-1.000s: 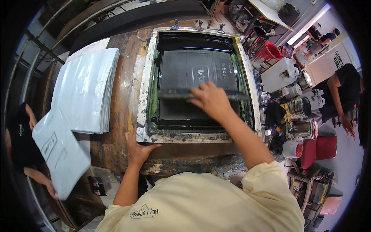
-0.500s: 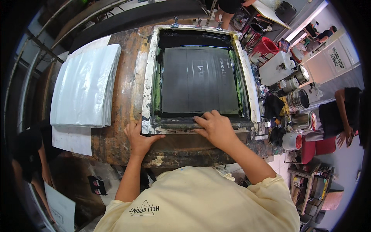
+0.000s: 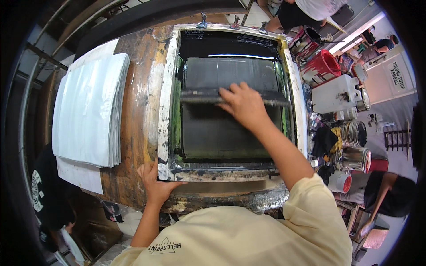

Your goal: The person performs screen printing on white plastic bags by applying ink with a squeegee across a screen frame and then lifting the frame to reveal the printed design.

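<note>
A screen printing frame (image 3: 164, 133) with chipped white edges lies on the worn wooden table, its dark mesh smeared with black ink. Across the upper middle of the mesh runs a long dark squeegee (image 3: 202, 97), slightly blurred. My right hand (image 3: 245, 104) is closed over its bar, fingers on the far side. At the frame's near left corner is my left hand (image 3: 156, 181), the thumb stretched along the front edge and the fingers against the left side, gripping the corner. A glossy ink line crosses the far part of the mesh.
Left of the frame, a stack of pale sheets (image 3: 88, 111) rests on white paper. Small clamps (image 3: 235, 21) stand along the frame's far edge. To the right are a red ink bucket (image 3: 320, 68), a white jerrycan (image 3: 333, 94) and several cans. Other people stand around the table.
My right hand has carried the squeegee from the near edge of the mesh away from me, to its upper middle. My left hand stays at the corner. The view has shifted slightly.
</note>
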### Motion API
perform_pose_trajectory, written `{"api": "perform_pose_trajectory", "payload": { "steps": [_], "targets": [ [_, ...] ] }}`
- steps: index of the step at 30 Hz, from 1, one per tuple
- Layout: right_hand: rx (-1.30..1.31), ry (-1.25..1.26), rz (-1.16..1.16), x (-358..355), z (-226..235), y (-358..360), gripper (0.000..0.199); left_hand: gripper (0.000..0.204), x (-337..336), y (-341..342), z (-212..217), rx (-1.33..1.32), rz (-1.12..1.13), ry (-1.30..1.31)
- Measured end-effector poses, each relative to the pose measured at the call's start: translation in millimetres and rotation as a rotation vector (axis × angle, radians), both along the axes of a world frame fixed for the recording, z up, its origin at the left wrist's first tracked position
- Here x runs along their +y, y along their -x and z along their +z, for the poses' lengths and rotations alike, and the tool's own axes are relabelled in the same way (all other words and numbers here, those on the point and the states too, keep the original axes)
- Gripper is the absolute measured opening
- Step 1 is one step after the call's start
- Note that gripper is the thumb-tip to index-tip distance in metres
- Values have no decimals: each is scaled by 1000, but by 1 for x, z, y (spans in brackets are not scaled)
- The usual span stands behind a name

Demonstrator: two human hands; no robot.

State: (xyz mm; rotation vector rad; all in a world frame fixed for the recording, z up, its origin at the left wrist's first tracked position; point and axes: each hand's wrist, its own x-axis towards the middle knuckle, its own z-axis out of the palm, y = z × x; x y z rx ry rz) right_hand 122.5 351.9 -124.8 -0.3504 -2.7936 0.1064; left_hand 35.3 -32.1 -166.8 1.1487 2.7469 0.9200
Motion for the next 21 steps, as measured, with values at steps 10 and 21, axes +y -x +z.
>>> {"api": "perform_pose_trajectory", "payload": {
  "steps": [10, 21],
  "targets": [
    [-81, 3, 49, 126, 26, 100, 45, 110, -10, 1, -15, 1, 2, -112],
    [-166, 196, 131, 24, 100, 9, 49, 112, -4, -11, -40, -363, 83, -633]
  ]
}}
